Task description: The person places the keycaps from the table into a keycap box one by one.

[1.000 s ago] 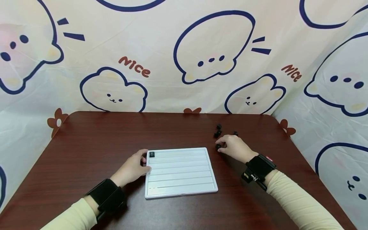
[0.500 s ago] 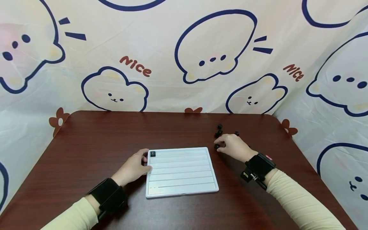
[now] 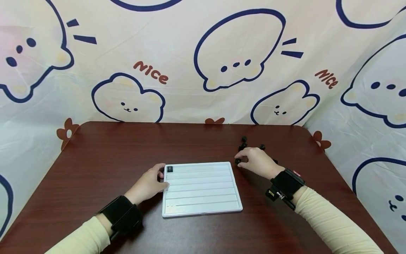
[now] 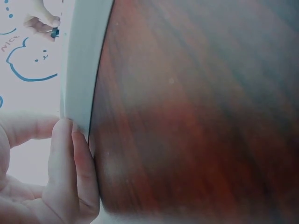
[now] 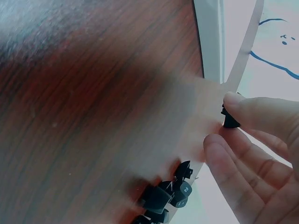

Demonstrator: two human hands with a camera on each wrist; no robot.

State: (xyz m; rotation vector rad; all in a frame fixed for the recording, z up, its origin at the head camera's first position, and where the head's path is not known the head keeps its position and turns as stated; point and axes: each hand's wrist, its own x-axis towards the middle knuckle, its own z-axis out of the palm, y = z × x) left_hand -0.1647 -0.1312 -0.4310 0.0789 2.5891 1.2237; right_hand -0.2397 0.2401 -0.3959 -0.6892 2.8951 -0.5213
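My left hand (image 3: 147, 185) grips the left edge of a white ridged tray (image 3: 203, 192), thumb over the rim and fingers along the side. One black keycap (image 3: 170, 169) sits in the tray's top left corner. Just beyond the tray's upper right corner, my right hand (image 3: 258, 162) pinches another black keycap (image 5: 230, 119) between thumb and fingers, close over the table. The left wrist view shows the left fingers (image 4: 63, 163) pressed against the tray wall (image 4: 84, 60). More loose keycaps (image 5: 159, 198) lie beside the right hand, some with pale markings.
The dark brown table (image 3: 127, 144) runs back to a printed cloth (image 3: 180, 42) with cartoon animals. Several black keycaps (image 3: 244, 139) lie scattered behind the right hand, and another keycap (image 3: 262, 146) is off to their right.
My right hand has shifted slightly left with the keycap, nearer the tray's right edge. The left hand keeps its hold on the tray. The head view has drifted a little.
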